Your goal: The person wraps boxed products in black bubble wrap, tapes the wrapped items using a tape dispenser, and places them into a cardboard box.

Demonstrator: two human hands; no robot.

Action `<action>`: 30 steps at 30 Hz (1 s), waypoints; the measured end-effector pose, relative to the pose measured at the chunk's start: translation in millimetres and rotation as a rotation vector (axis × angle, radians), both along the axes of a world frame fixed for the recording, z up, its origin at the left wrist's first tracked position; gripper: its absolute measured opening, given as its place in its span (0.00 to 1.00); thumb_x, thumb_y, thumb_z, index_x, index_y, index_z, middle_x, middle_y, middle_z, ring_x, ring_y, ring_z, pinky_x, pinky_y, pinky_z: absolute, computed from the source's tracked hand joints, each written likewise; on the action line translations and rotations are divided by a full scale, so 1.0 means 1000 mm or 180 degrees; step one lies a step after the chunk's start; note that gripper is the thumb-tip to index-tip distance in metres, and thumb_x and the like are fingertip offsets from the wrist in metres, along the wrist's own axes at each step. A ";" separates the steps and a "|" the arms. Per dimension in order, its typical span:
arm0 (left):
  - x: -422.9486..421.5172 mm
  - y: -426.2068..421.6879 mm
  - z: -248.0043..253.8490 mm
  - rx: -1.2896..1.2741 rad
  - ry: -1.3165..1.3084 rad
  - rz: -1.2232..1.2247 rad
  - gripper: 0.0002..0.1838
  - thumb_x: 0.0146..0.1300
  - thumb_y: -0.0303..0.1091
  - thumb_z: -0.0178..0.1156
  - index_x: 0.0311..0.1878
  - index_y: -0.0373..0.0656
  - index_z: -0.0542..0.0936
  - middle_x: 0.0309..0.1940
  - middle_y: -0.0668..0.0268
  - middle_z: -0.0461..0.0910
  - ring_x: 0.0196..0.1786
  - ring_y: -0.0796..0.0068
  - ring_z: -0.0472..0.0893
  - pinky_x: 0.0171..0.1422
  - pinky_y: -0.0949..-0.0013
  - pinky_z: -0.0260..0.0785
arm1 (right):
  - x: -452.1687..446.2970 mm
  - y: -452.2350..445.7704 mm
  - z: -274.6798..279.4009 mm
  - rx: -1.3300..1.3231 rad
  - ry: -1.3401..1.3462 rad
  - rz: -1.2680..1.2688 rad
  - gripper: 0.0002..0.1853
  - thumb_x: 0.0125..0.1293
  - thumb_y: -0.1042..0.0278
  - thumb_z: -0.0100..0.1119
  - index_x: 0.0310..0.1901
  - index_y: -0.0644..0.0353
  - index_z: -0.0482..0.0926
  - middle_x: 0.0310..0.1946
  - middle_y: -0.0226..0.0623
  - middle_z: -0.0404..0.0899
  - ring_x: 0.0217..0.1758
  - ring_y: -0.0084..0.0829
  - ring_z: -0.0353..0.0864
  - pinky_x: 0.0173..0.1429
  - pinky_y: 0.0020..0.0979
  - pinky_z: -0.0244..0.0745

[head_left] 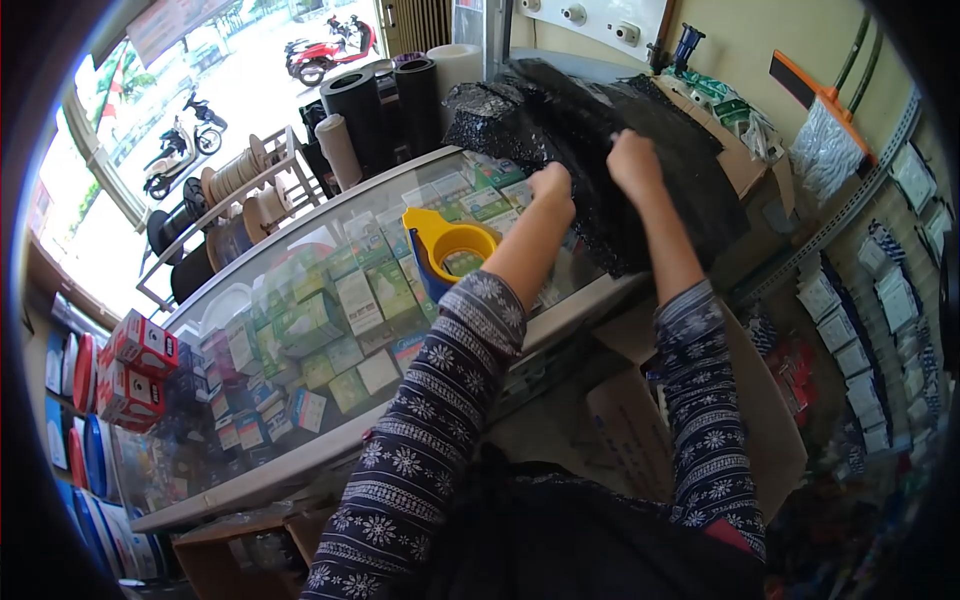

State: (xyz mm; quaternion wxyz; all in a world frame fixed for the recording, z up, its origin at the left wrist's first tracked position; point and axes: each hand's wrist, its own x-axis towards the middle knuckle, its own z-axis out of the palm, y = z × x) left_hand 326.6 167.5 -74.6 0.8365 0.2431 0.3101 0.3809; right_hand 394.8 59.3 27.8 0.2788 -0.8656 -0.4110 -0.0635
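Both my hands are at a large sheet of black, glossy bubble wrap [690, 170] bunched over the far right end of the glass counter. My left hand [552, 187] has its fingers closed on the near edge of the wrap. My right hand [635, 160] is a little higher and to the right, its fingers pinched on the dark plastic. A yellow and blue tape dispenser [465, 240] lies on the glass just left of my left forearm.
The glass counter [400, 185] shows many small boxes inside. Black rolls [355, 110] and a wire spool rack [250, 190] stand beyond it. Red boxes [135, 385] are at left, an open cardboard box [625, 420] below, and a broom [825, 100] at right.
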 end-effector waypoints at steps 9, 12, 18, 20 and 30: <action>0.011 -0.040 0.003 0.0209 0.0952 -0.0086 0.17 0.62 0.39 0.52 0.47 0.36 0.72 0.41 0.58 0.73 0.45 0.57 0.73 0.53 0.50 0.65 | 0.083 0.007 0.085 0.0740 -0.1700 0.0176 0.12 0.65 0.68 0.41 0.42 0.63 0.74 0.36 0.54 0.78 0.41 0.53 0.78 0.44 0.48 0.73; 0.018 -0.036 -0.007 0.0665 0.1555 0.0786 0.21 0.61 0.40 0.55 0.50 0.33 0.70 0.44 0.53 0.72 0.48 0.54 0.72 0.55 0.52 0.63 | 0.065 0.012 0.081 0.0443 -0.2149 0.0463 0.13 0.66 0.71 0.37 0.46 0.61 0.71 0.35 0.52 0.79 0.40 0.50 0.79 0.43 0.47 0.75; -0.001 -0.070 0.054 0.2869 0.0773 0.1596 0.18 0.58 0.33 0.58 0.51 0.39 0.72 0.40 0.56 0.78 0.44 0.57 0.78 0.50 0.59 0.69 | 0.087 0.032 0.046 0.0338 -0.1421 0.0788 0.12 0.65 0.66 0.44 0.42 0.64 0.73 0.36 0.55 0.78 0.42 0.52 0.78 0.46 0.49 0.73; 0.020 -0.056 0.050 0.2943 0.1723 0.0383 0.26 0.55 0.38 0.60 0.57 0.43 0.70 0.47 0.51 0.77 0.49 0.56 0.78 0.53 0.59 0.67 | 0.094 0.034 0.043 0.0556 -0.1243 0.0632 0.13 0.65 0.64 0.44 0.41 0.65 0.74 0.35 0.56 0.78 0.42 0.53 0.78 0.46 0.50 0.72; 0.038 -0.049 0.065 0.2852 0.3317 0.1070 0.30 0.48 0.33 0.59 0.59 0.49 0.67 0.64 0.44 0.47 0.63 0.43 0.54 0.63 0.47 0.49 | 0.039 0.035 0.021 -0.0741 -0.1396 0.0817 0.31 0.53 0.51 0.63 0.52 0.61 0.67 0.42 0.53 0.77 0.46 0.52 0.78 0.50 0.45 0.74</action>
